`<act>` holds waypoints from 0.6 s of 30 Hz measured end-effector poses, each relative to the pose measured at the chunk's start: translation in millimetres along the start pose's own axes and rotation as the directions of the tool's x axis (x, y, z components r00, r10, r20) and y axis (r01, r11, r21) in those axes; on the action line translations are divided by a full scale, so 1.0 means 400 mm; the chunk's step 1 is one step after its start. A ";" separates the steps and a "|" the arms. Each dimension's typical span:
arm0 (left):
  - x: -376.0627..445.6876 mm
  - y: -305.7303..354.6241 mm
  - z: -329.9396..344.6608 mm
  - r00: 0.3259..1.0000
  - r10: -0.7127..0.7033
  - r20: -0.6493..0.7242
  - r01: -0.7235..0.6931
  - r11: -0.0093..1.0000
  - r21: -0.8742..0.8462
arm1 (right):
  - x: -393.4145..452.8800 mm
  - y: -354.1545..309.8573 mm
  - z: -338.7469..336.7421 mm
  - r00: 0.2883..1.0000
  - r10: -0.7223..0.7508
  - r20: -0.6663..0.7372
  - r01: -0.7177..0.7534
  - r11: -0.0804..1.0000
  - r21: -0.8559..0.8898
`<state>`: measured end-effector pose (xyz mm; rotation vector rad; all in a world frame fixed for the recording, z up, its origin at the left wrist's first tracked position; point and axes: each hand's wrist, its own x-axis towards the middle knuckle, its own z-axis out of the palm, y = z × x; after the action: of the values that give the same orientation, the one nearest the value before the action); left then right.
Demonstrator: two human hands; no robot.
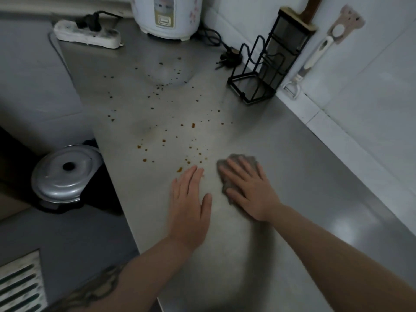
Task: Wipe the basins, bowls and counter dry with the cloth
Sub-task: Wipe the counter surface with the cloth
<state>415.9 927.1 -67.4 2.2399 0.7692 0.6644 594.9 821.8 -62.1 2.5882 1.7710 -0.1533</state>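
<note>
A grey cloth (242, 159) lies flat on the steel counter (281, 154). My right hand (249, 188) presses on it with straight, spread fingers; most of the cloth is hidden under the palm. My left hand (191, 203) rests flat on the bare counter just left of the cloth, fingers straight and together. Brown-orange droplets (171, 136) are scattered over the counter ahead of both hands, the nearest beside my left fingertips. No basins or bowls are in view.
A white rice cooker (166, 14) and a power strip (87, 33) stand at the counter's far end. A black wire rack (258, 70) with a knife block sits against the right wall. Left of the counter's edge, lower down, sits a metal pot lid (67, 174).
</note>
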 end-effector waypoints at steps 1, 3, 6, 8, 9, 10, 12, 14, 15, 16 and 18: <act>0.001 0.001 -0.014 0.998 -0.043 -0.042 0.038 0.994 -0.104 | 0.016 -0.024 0.002 0.975 0.220 -0.031 -0.220 0.975 0.022; 0.008 -0.012 -0.053 0.981 -0.151 -0.125 0.120 0.967 -0.227 | 0.090 -0.110 -0.006 0.766 0.643 0.002 -0.637 0.758 0.141; 0.043 -0.085 -0.131 0.927 -0.287 -0.242 0.244 0.951 -0.192 | 0.187 -0.282 -0.015 0.541 0.832 0.125 -0.823 0.493 0.283; 0.077 -0.162 -0.180 0.904 -0.341 -0.258 0.339 0.939 -0.055 | 0.170 -0.387 0.009 0.682 0.730 0.039 -0.717 0.658 0.228; 0.095 -0.201 -0.197 0.906 -0.351 -0.238 0.367 0.930 0.028 | 0.132 -0.425 0.017 0.793 0.609 -0.016 -0.596 0.781 0.189; 0.114 -0.236 -0.210 0.913 -0.353 -0.203 0.378 0.920 0.101 | 0.081 -0.442 0.020 0.889 0.455 -0.048 -0.443 0.883 0.152; 0.150 -0.292 -0.223 0.931 -0.342 -0.130 0.362 0.912 0.194 | -0.016 -0.406 0.023 0.986 0.161 -0.033 -0.157 0.983 0.096; 0.178 -0.326 -0.231 0.947 -0.308 -0.089 0.320 0.921 0.222 | -0.056 -0.309 0.016 0.997 0.076 0.013 -0.076 0.995 0.068; 0.185 -0.336 -0.232 0.954 -0.289 -0.087 0.301 0.929 0.217 | -0.045 -0.270 0.007 0.984 0.176 0.026 -0.177 0.983 0.057; 0.188 -0.342 -0.229 0.956 -0.278 -0.094 0.292 0.934 0.206 | -0.011 -0.247 0.002 0.936 0.348 0.043 -0.350 0.935 0.053; 0.187 -0.347 -0.219 0.955 -0.270 -0.123 0.291 0.935 0.202 | 0.106 -0.265 -0.008 0.701 0.709 0.072 -0.712 0.693 0.111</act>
<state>366.0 1098.3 -93.4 2.2407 1.2356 0.5701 511.9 900.0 -56.8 3.1203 0.6312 -0.2918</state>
